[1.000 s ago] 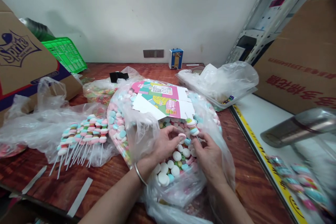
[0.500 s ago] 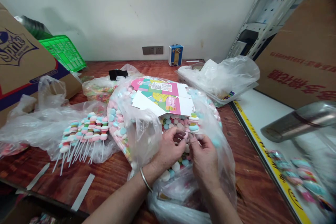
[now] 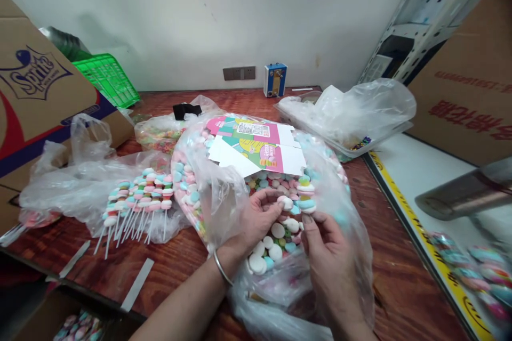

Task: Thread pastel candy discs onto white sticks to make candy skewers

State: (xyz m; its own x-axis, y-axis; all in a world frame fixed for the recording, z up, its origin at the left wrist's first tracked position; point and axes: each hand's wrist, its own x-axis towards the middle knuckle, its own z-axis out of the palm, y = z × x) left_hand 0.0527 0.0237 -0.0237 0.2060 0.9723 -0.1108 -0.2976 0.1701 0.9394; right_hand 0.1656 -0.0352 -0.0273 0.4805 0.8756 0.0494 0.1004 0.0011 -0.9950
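My left hand (image 3: 262, 218) pinches a white marshmallow (image 3: 285, 203) between its thumb and fingertips. Close beside it, my right hand (image 3: 326, 242) is closed around the lower end of a candy skewer (image 3: 306, 192), stacked with blue, white and yellow-green pieces; its stick is hidden by the fingers. Both hands are over a large open plastic bag (image 3: 224, 197) full of pastel marshmallows and gummy rings. Loose white marshmallows (image 3: 258, 264) lie just below my left hand. On top of the bag rests a flattened printed card box (image 3: 256, 146).
Finished-looking candy skewers (image 3: 140, 192) lie on plastic at left, beside a Sprite carton (image 3: 36, 90). A clear tub (image 3: 348, 117) with a bag stands back right. A metal flask (image 3: 464, 192) and wrapped candy (image 3: 472, 266) are at right; an open box (image 3: 36, 303) sits lower left.
My hands, close together below the skewer before, have moved apart. A white marshmallow now shows in my left fingertips. The whole view has shifted slightly, with things appearing farther right.
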